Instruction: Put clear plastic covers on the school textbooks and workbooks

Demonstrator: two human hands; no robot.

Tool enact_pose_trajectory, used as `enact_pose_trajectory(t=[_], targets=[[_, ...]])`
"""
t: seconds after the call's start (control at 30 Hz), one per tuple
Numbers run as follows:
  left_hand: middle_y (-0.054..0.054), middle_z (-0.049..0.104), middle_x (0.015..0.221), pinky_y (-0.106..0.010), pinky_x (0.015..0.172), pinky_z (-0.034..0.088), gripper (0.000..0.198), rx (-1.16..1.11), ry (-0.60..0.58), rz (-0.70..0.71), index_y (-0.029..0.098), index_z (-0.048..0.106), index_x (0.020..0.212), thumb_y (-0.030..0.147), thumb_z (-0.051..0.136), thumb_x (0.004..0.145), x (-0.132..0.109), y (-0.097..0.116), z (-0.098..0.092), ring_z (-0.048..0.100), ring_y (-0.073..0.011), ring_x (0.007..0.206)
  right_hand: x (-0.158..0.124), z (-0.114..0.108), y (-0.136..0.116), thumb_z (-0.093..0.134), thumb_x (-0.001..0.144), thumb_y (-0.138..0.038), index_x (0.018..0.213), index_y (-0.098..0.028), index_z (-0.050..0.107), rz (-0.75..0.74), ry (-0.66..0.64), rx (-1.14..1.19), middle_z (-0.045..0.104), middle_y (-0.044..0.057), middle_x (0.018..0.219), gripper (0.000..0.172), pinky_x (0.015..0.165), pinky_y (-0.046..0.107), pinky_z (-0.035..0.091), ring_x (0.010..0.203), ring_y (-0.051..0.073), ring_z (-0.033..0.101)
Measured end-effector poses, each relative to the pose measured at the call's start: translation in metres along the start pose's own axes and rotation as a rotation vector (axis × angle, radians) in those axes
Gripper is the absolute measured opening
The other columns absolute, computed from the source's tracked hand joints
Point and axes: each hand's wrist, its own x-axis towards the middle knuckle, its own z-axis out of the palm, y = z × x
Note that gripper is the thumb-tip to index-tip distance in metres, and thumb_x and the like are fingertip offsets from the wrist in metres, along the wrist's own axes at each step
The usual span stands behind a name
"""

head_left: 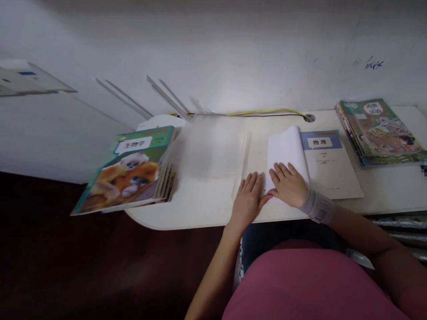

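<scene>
A physics textbook (pixel 333 173) with a blue band and a pale cover lies on the white desk (pixel 200 209) in front of me. From its left side a blank white sheet or inner cover (pixel 283 149) is turned out, bulging along the book's edge. My right hand (pixel 288 184), with a grey band on the wrist, rests flat on this white sheet, fingers spread. Just left of it my left hand (pixel 248 200) lies flat, fingers out, at the edge of a clear plastic cover (pixel 255 153). The thumbs nearly meet by the sheet's lower corner.
Stacked textbooks with a biology book (pixel 130 173) on top overhang the desk's left end. Beside them lie translucent plastic covers (pixel 213 151). Another stack of books (pixel 383 129) is at the right. A yellow cable (pixel 267 111) runs along the wall to a desk hole (pixel 310 118).
</scene>
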Motion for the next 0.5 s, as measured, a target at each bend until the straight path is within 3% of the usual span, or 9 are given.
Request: enact_pose_trajectory(t=[0.13,0.27,0.37,0.5], targets=[[-0.022,0.04,0.144,-0.049,0.109,0.033,0.069,0.009,-0.016,0.006,0.01,0.038,0.14,0.056,0.045,0.089,0.0,-0.002,-0.001,0.034,-0.0307,0.137,-0.003,-0.003,-0.004,0.046,0.091,-0.048,0.135,0.001,0.045,-0.027,-0.007,-0.013,0.043,0.026,0.141,0.066,0.106,0.045,0.034,0.13,0.034,0.042],[-0.021,0.042,0.144,-0.051,0.108,0.034,0.064,0.031,-0.016,0.009,0.011,0.041,0.139,0.053,0.044,0.091,0.0,0.001,-0.004,0.035,-0.0319,0.136,-0.004,-0.01,-0.002,0.042,0.094,-0.031,0.131,0.002,0.049,-0.113,-0.052,-0.023,0.048,0.025,0.137,0.05,0.103,0.04,0.039,0.126,0.031,0.048],[-0.019,0.042,0.144,-0.055,0.107,0.033,0.062,0.064,-0.036,-0.011,0.014,0.041,0.139,0.052,0.044,0.091,0.002,0.011,-0.005,0.032,-0.0342,0.137,-0.001,-0.018,0.004,0.04,0.092,-0.018,0.13,0.003,0.05,-0.19,-0.098,-0.014,0.049,0.026,0.136,0.045,0.101,0.039,0.041,0.124,0.029,0.051],[-0.024,0.038,0.144,-0.06,0.106,0.031,0.066,0.113,-0.036,-0.097,0.007,0.038,0.14,0.052,0.042,0.091,0.005,0.027,0.002,0.031,-0.0377,0.137,0.006,-0.026,0.02,0.041,0.089,-0.016,0.131,0.004,0.047,-0.28,-0.174,0.056,0.048,0.026,0.137,0.047,0.102,0.039,0.042,0.125,0.028,0.051]])
